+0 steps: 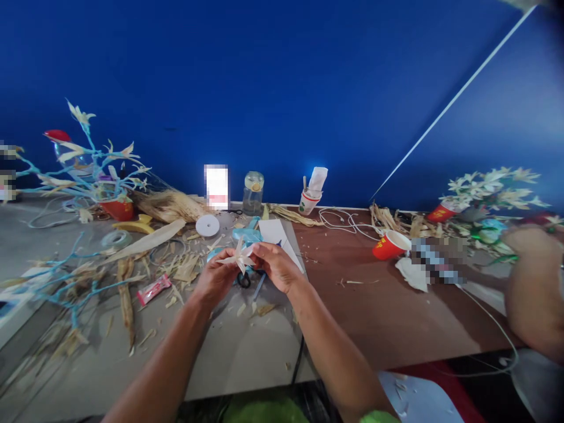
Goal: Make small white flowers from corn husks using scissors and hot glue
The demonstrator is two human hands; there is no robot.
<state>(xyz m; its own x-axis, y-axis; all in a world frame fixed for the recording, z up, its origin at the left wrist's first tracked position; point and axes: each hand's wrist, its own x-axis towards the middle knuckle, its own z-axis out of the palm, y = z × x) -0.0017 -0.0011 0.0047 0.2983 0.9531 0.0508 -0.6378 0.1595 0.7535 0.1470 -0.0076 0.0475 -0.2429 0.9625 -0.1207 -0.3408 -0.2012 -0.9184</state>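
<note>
A pale, star-shaped flower (240, 257), apparently made of dried husk, is held up over the table between my two hands. My left hand (215, 281) pinches it from the left, fingers closed around its lower petals. From the right, my right hand (278, 267) has thumb and fingertips closed on a petal. Just behind the flower lies a bunch of light-blue ribbon or wrap (247, 235). Black-handled scissors (244, 280) rest below it, partly hidden by my hands. A white sheet (277, 238) lies behind my right hand.
Dried husk strips (185, 269), a white spool (207, 225) and a wrapped red packet (154, 289) lie at left. Blue-stemmed flowers stand in a red pot (118, 209). Behind are a glass jar (252, 194) and a paper cup (310, 201). Another person's arm (535, 294) reaches in at right.
</note>
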